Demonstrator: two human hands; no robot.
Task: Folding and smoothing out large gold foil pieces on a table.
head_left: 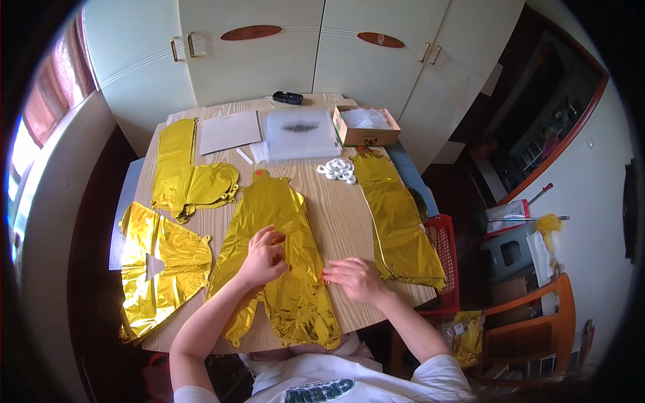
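Note:
A flat, deflated gold foil balloon (269,201) lies lengthwise on the wood-grain table (339,225), with a small red mark at its far end. Above its middle is my left hand (264,258), fingers loosely bent and a little apart, nothing visible in them. My right hand (356,277) is at the balloon's right edge, its fingertips pinched together on the foil. Two more flat gold foil balloons, one angular (191,174) and one with a triangular hole (181,258), lie to the left. A long stack of gold foil (400,221) lies to the right.
White ribbon rolls (336,170), a box of clear bags (366,126), a clear plastic stack (301,136), a grey board (230,131) and a black object (287,98) stand toward the back. A red basket (443,252) and wooden chair (537,322) are at right.

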